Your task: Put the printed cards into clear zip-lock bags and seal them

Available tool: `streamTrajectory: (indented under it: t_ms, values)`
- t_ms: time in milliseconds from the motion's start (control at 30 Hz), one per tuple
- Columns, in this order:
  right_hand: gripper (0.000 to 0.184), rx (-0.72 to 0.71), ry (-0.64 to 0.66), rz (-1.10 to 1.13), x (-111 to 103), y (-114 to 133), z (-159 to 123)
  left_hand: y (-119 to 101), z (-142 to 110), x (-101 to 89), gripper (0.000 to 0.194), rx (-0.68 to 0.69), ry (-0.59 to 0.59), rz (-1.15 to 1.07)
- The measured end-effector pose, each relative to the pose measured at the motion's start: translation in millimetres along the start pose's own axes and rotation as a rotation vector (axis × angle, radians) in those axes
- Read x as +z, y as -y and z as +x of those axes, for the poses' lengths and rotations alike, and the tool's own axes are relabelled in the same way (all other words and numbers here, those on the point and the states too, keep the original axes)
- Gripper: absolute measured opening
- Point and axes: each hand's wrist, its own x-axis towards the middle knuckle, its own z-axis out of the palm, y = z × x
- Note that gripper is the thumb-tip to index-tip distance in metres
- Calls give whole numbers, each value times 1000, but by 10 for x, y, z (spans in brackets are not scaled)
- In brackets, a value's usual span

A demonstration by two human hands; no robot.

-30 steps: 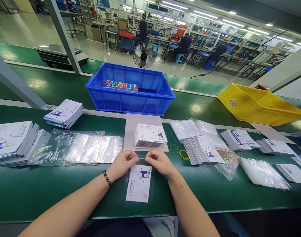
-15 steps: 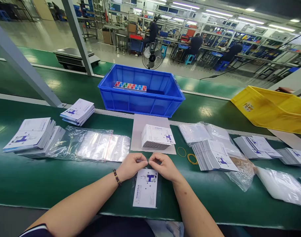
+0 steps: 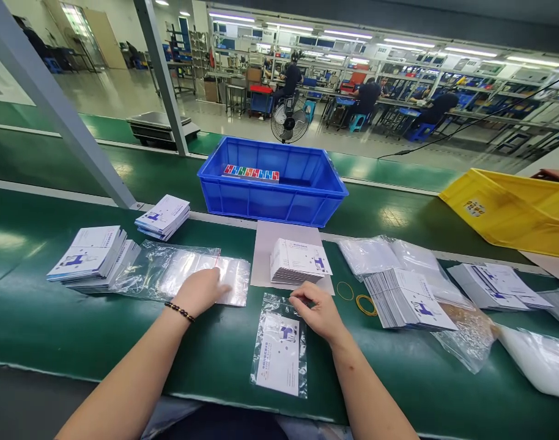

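Observation:
A clear plastic zip bag (image 3: 266, 308) with a white printed booklet (image 3: 279, 357) inside lies flat on the green bench in front of me. At the bag's top right corner, my right hand (image 3: 314, 308) pinches the edge between thumb and fingers. My left hand (image 3: 203, 292), with a beaded bracelet at its wrist, is over a pile of empty clear bags (image 3: 236, 278). Its fingers are smeared by motion and partly hidden, so I cannot make out their grip. Beyond my right hand, a stack of booklets (image 3: 300, 260) rests on a grey card sheet (image 3: 261, 263).
A blue bin (image 3: 274, 198) stands behind the card sheet, a yellow bin (image 3: 509, 214) at the right. More booklet stacks (image 3: 89, 256) sit on the left. Rubber bands (image 3: 366, 305), another booklet stack (image 3: 408, 299) and plastic bags (image 3: 366, 250) lie right. A slanted metal post (image 3: 73, 122) rises at left.
My left hand has let go of the bag's top edge and moved left to the pile of empty bags. My right hand stays at the filled bag's top. The view has tilted up slightly.

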Motion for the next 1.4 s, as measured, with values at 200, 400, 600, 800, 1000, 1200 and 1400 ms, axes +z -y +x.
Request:
streamTrajectory:
  t_ms: [200,400,600,800,1000,1200,1400]
  values:
    - [18,6,60,12,85,18,-5,194,99,0,13,29,78,34]
    - [24,35,123,242,228,63,-4,-218,-125,-42,24,158,8,-190]
    - [29,174,135,233,380,89,-74,-702,-252,198,24,326,52,-228]
    - [39,-74,50,-213,358,23,-114,-796,-128,377,32,288,119,-703]
    - [34,-62,70,-183,319,88,-92,-764,-54,525,31,165,118,-952]
    - [20,46,22,-26,266,144,-48,-748,-78,512,27,236,142,-954]
    - [27,82,-27,-211,374,112,-70,-739,-132,510,27,338,75,-692]
